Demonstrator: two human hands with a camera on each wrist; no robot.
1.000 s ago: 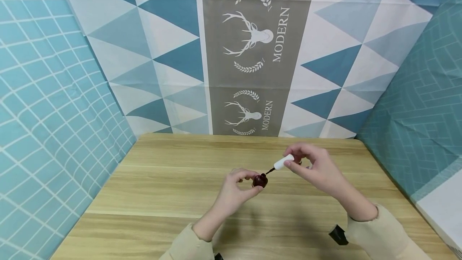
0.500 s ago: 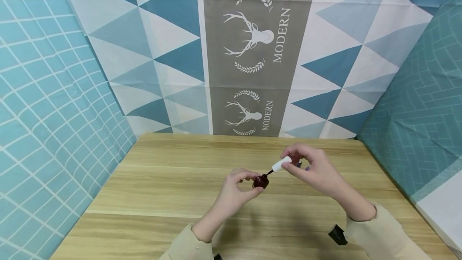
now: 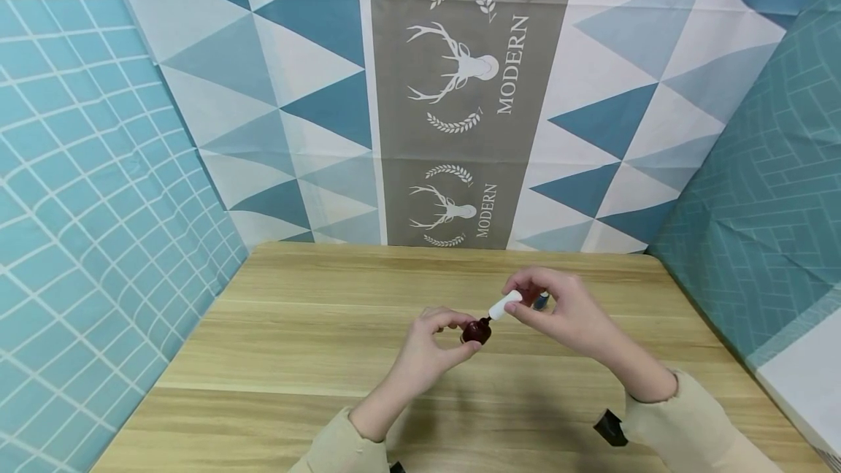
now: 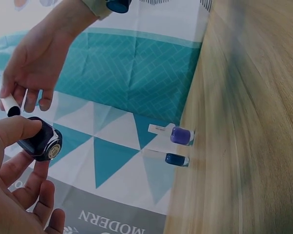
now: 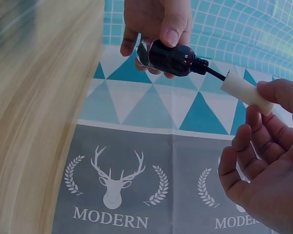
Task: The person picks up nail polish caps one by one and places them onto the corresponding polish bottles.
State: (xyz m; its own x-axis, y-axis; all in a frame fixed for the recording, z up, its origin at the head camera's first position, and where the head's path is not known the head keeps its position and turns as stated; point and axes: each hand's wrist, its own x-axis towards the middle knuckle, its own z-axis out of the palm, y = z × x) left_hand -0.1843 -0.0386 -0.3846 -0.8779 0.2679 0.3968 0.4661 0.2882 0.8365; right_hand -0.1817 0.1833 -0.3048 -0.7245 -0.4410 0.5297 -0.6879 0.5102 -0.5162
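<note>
In the head view my left hand [image 3: 427, 347] grips a small dark red nail polish bottle [image 3: 477, 333], tilted above the table, between thumb and fingers. My right hand [image 3: 568, 318] pinches the white cap [image 3: 505, 304] up and right of the bottle. From the cap runs a thin dark brush stem [image 5: 215, 74], whose lower end sits inside the bottle's threaded neck [image 5: 200, 66] in the right wrist view. A short length of stem shows between cap and neck, so the two are apart. The bristles are hidden in the dark bottle.
Two more nail polish bottles, one purple [image 4: 181, 136] and one blue [image 4: 177, 160], stand on the wooden table [image 3: 296, 334], behind my right hand. Patterned cloth [image 3: 453, 93] hangs at the table's back edge, with blue tiled cloth [image 3: 98, 166] at the left.
My right hand has moved left and slightly down with the cap, and the brush has slid from the mouth into the bottle's neck. My left hand has barely moved.
</note>
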